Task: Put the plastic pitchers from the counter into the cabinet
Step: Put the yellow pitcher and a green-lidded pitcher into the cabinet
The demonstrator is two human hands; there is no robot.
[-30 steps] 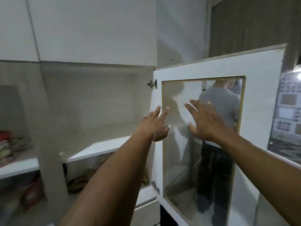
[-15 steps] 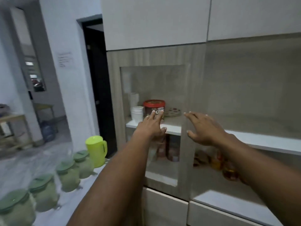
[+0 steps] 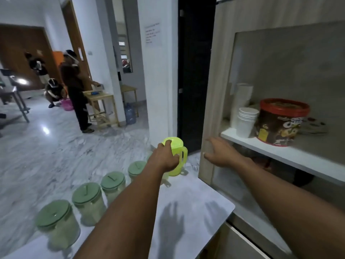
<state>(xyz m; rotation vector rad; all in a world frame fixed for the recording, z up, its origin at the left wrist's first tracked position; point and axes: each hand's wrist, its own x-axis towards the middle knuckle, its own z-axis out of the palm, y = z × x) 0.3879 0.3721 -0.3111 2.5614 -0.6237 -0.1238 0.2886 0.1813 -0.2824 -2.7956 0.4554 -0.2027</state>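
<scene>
A bright yellow-green plastic pitcher [image 3: 176, 144] with a lid and handle stands at the far end of the white counter [image 3: 188, 202]. My left hand [image 3: 164, 157] is stretched out against its near side, fingertips touching the lid. A row of several clear pitchers with pale green lids [image 3: 86, 200] lines the counter's left edge. My right hand [image 3: 219, 154] hovers with spread fingers and nothing in it beside the cabinet's wooden frame [image 3: 211, 109].
Behind the cabinet's glass door, a shelf [image 3: 280, 152] holds stacked white cups [image 3: 245, 122] and a red-lidded chocolate tub [image 3: 280, 122]. A dark doorway [image 3: 194, 75] opens past the counter. A standing person [image 3: 74, 86] and a wooden table [image 3: 101, 105] are across the marble floor.
My view has swung left from the open cabinet to the counter. Both hands have dropped from shelf height, and my left hand has come up against the yellow-green pitcher.
</scene>
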